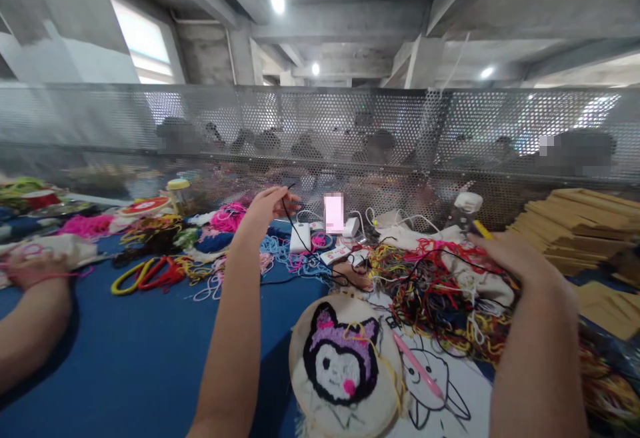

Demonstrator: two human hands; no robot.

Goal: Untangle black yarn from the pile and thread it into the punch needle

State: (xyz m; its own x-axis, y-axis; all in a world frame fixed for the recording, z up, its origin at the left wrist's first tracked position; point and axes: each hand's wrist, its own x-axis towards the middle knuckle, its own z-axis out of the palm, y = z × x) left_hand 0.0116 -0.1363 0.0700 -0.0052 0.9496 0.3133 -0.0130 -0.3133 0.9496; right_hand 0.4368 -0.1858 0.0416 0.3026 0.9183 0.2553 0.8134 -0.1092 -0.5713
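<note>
The left hand (270, 203) pinches a black yarn strand (293, 221) above the embroidery hoop (345, 375); the right hand (510, 255) grips a yellow-tipped tool (481, 228), fingers clenched.

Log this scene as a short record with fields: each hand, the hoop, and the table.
left hand: raised, pinching black yarn
right hand: raised over yarn pile, holding a yellow-tipped tool
hoop: on the table, cat-like face in black, purple, white
pink pen: on drawing sheet beside hoop
table: blue cover
other person's hand: far left
</note>
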